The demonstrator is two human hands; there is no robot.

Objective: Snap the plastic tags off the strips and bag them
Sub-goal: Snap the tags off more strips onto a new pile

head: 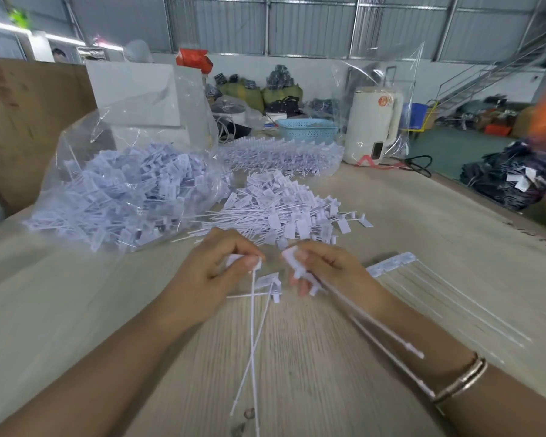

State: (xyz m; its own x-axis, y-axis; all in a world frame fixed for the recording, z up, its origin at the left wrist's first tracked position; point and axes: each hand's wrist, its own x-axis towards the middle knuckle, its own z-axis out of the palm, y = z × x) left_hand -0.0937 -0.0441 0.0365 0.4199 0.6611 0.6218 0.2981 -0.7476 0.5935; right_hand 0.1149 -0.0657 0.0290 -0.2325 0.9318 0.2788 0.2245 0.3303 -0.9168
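Above the desk [297, 357], the left hand [208, 279] pinched one tag [255, 263] between curled fingers [234, 247]; just beside it, the right hand [328, 269] gripped the strip [300, 269], stems trailing toward the wrist.

A warehouse workshop — corrugated metal walls [312, 23], a steel staircase [486, 77], stuffed sacks [262, 93] along the wall, and heaps of tags [275, 203] on the worktable [423, 222].

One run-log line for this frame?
left hand: pinches tag | right hand: grips strip | loose pile, bag behind
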